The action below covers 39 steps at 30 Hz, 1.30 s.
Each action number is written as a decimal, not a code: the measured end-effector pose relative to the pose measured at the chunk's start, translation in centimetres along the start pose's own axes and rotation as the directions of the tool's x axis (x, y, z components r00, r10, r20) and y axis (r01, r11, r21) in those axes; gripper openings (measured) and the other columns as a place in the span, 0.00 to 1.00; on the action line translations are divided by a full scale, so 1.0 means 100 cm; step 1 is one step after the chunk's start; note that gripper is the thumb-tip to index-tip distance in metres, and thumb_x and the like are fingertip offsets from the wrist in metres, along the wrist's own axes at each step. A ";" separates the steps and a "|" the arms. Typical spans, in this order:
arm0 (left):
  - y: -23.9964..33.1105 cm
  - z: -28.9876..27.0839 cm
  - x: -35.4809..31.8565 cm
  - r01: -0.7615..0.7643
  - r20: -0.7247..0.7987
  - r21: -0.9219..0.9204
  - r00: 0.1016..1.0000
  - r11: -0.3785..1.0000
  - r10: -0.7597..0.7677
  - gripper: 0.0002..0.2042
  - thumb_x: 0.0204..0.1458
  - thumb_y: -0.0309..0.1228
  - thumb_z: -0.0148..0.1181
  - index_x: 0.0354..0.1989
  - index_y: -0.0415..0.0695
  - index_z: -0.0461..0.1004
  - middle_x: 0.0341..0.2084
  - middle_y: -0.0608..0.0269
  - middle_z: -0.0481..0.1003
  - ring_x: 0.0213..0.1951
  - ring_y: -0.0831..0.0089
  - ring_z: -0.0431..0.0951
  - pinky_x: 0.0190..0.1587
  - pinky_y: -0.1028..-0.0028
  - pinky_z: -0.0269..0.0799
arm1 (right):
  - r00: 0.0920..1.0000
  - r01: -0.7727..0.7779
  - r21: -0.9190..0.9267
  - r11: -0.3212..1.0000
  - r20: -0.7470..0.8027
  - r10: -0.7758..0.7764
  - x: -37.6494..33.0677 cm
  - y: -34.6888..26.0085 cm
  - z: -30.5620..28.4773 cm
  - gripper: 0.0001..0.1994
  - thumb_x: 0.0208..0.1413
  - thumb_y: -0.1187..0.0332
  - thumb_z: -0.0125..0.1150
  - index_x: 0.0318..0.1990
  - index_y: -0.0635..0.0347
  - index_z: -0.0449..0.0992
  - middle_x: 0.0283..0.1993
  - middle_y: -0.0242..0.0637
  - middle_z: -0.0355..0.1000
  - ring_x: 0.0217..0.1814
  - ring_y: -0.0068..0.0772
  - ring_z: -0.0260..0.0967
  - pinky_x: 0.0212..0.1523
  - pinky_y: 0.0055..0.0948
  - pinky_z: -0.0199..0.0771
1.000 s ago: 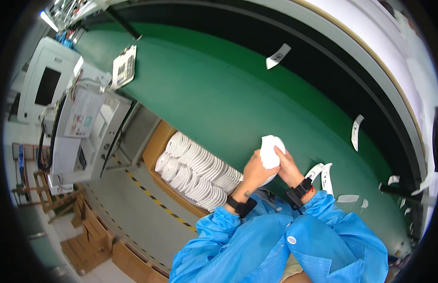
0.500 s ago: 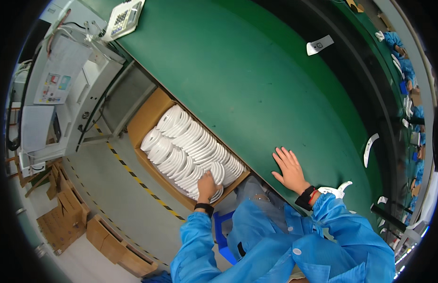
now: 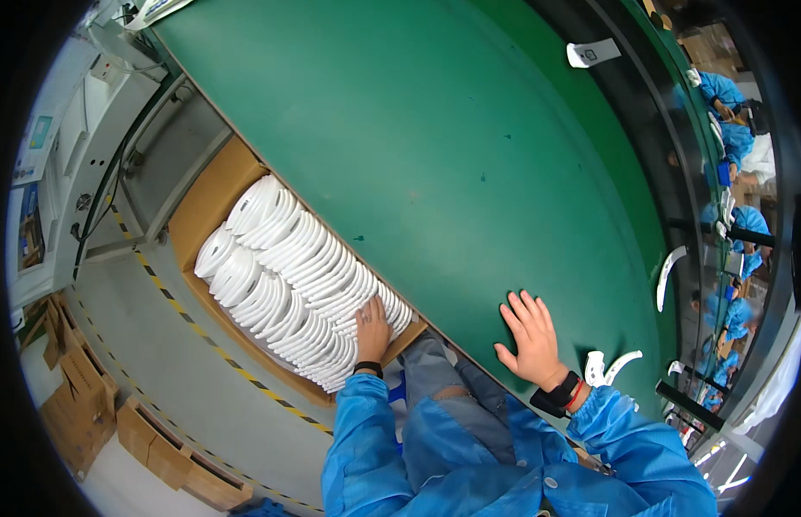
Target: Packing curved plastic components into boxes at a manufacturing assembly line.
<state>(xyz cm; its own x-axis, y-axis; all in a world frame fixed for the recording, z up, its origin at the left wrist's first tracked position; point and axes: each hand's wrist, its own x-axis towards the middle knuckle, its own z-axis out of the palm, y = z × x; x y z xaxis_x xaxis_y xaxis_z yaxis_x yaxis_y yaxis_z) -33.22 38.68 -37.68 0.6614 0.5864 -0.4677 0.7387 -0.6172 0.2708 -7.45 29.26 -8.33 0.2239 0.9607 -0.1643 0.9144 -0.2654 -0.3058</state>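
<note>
Beside the table, a cardboard box [image 3: 204, 185] is packed with rows of white curved plastic parts [image 3: 310, 258], standing on edge against each other. My left hand [image 3: 373, 334] reaches into the near right end of the box. Its fingers are stretched out onto the tops of the parts, and no separate part shows in its grasp. On the green tabletop [image 3: 357, 129] my right hand [image 3: 531, 340] lies flat, fingers spread and holding nothing. Two loose white curved pieces [image 3: 609, 369] rest on the green surface just right of my right wrist.
Another curved white piece [image 3: 670, 277] lies farther right, near the dark belt [image 3: 642, 95]. A white piece with a printed mark [image 3: 593, 53] is at the far right. Co-workers in blue [image 3: 723, 99] sit beyond. Flattened cartons [image 3: 86, 401] stand on the floor at left.
The white part that my left hand held above the rows no longer shows apart from them; the hand now rests on the row. The view has shifted; my right hand stays flat.
</note>
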 end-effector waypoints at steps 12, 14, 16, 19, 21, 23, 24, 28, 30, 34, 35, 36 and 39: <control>-0.003 0.009 0.003 0.002 0.141 0.062 0.990 0.998 -0.011 0.40 0.44 0.50 0.60 0.63 0.38 0.57 0.68 0.48 0.46 0.70 0.53 0.39 0.67 0.45 0.32 | 0.993 -0.117 0.261 0.958 0.023 0.115 -0.017 -0.006 -0.049 0.22 0.47 0.71 0.63 0.53 0.59 0.72 0.61 0.42 0.64 0.67 0.46 0.56 0.65 0.49 0.54; -0.017 0.009 -0.010 0.144 0.091 0.109 0.984 0.984 -0.154 0.41 0.45 0.48 0.60 0.64 0.33 0.54 0.67 0.38 0.42 0.70 0.48 0.38 0.67 0.45 0.29 | 0.966 -0.236 0.248 0.940 -0.049 0.256 -0.044 0.003 -0.076 0.19 0.47 0.73 0.62 0.49 0.60 0.72 0.55 0.42 0.66 0.60 0.46 0.60 0.59 0.46 0.59; 0.005 -0.018 -0.019 0.209 -0.216 -0.161 0.946 0.965 -0.241 0.39 0.51 0.39 0.56 0.66 0.30 0.46 0.68 0.38 0.40 0.69 0.47 0.38 0.68 0.52 0.29 | 0.859 -0.428 0.235 0.873 -0.194 0.474 -0.088 0.025 -0.109 0.12 0.47 0.77 0.61 0.41 0.62 0.73 0.42 0.42 0.71 0.46 0.45 0.70 0.48 0.38 0.69; 0.067 -0.125 -0.049 0.112 -0.611 -0.424 0.697 0.898 -0.376 0.24 0.59 0.31 0.48 0.61 0.30 0.55 0.59 0.40 0.56 0.61 0.46 0.55 0.63 0.54 0.49 | 0.503 -0.746 0.285 0.602 -0.353 0.789 -0.179 0.080 -0.127 0.11 0.48 0.78 0.60 0.39 0.64 0.68 0.33 0.43 0.68 0.35 0.39 0.69 0.35 0.33 0.69; 0.124 -0.191 -0.073 0.047 -0.701 -0.431 0.612 0.901 -0.367 0.18 0.56 0.24 0.50 0.54 0.31 0.61 0.51 0.43 0.62 0.53 0.50 0.62 0.57 0.57 0.57 | 0.311 -0.856 0.318 0.407 -0.311 0.898 -0.240 0.107 -0.120 0.15 0.50 0.73 0.63 0.42 0.64 0.65 0.34 0.43 0.68 0.34 0.36 0.69 0.34 0.32 0.70; 0.182 -0.215 -0.097 -0.201 -0.651 -0.588 0.693 0.783 -0.311 0.14 0.54 0.22 0.51 0.49 0.32 0.66 0.43 0.46 0.68 0.45 0.53 0.68 0.50 0.60 0.64 | 0.298 -0.868 0.321 0.378 -0.271 0.915 -0.277 0.121 -0.098 0.18 0.49 0.69 0.65 0.43 0.65 0.64 0.35 0.44 0.68 0.34 0.36 0.69 0.33 0.33 0.71; 0.211 -0.216 -0.109 -0.359 -0.576 -0.735 0.777 0.576 -0.252 0.13 0.52 0.21 0.52 0.46 0.33 0.68 0.38 0.49 0.71 0.39 0.55 0.71 0.46 0.63 0.67 | 0.292 -0.883 0.310 0.352 -0.223 0.930 -0.289 0.127 -0.084 0.21 0.49 0.66 0.67 0.44 0.65 0.64 0.37 0.44 0.68 0.35 0.36 0.70 0.33 0.34 0.71; 0.346 -0.232 -0.117 -0.318 -0.116 -0.650 0.939 0.690 0.324 0.20 0.54 0.35 0.55 0.49 0.31 0.67 0.33 0.43 0.75 0.34 0.49 0.78 0.37 0.61 0.75 | 0.254 -0.877 0.418 0.236 -0.013 0.967 -0.294 0.146 -0.029 0.31 0.44 0.57 0.72 0.48 0.67 0.62 0.40 0.49 0.69 0.37 0.40 0.72 0.39 0.34 0.74; 0.386 -0.210 -0.120 -0.377 -0.073 -0.485 0.917 0.789 0.393 0.27 0.54 0.36 0.55 0.56 0.28 0.59 0.35 0.43 0.74 0.31 0.53 0.79 0.30 0.62 0.77 | 0.261 -0.835 0.495 0.240 -0.028 0.965 -0.284 0.146 -0.015 0.34 0.43 0.56 0.73 0.50 0.69 0.62 0.39 0.52 0.71 0.39 0.43 0.74 0.42 0.36 0.75; 0.418 -0.197 -0.105 -0.399 -0.101 -0.330 0.916 0.855 0.388 0.30 0.50 0.34 0.59 0.58 0.31 0.57 0.34 0.49 0.72 0.29 0.58 0.79 0.28 0.65 0.76 | 0.413 -0.759 0.580 0.295 0.079 0.907 -0.249 0.128 -0.045 0.25 0.46 0.59 0.70 0.46 0.67 0.69 0.36 0.51 0.76 0.36 0.46 0.76 0.39 0.38 0.74; 0.421 -0.197 -0.100 -0.416 -0.146 -0.255 0.909 0.873 0.391 0.30 0.49 0.33 0.60 0.58 0.32 0.57 0.33 0.51 0.71 0.29 0.59 0.79 0.27 0.66 0.76 | 0.401 -0.774 0.587 0.239 0.162 0.902 -0.245 0.132 -0.050 0.19 0.48 0.61 0.67 0.42 0.65 0.73 0.35 0.50 0.76 0.36 0.45 0.76 0.38 0.37 0.74; 0.424 -0.205 -0.094 -0.390 -0.067 -0.213 0.921 0.896 0.384 0.31 0.48 0.32 0.60 0.59 0.32 0.57 0.37 0.51 0.69 0.36 0.58 0.78 0.31 0.67 0.76 | 0.389 -0.765 0.604 0.224 0.156 0.908 -0.250 0.140 -0.049 0.19 0.48 0.61 0.67 0.42 0.65 0.73 0.35 0.50 0.76 0.36 0.45 0.76 0.38 0.37 0.74; 0.415 -0.222 -0.078 -0.507 -0.206 0.002 0.843 0.862 0.496 0.35 0.46 0.30 0.60 0.64 0.42 0.55 0.54 0.44 0.61 0.51 0.52 0.68 0.48 0.60 0.68 | 0.368 -0.643 0.734 0.220 0.044 0.929 -0.263 0.158 -0.034 0.14 0.53 0.65 0.60 0.45 0.61 0.73 0.36 0.47 0.77 0.36 0.44 0.76 0.38 0.35 0.74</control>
<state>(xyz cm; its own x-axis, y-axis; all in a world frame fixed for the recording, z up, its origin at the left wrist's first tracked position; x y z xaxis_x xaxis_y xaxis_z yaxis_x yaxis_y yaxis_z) -4.78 20.15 -4.14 0.9512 0.2963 -0.0867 0.3014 -0.8302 0.4690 2.29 0.02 -5.64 0.9170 0.1033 -0.3852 -0.1902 -0.7358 -0.6500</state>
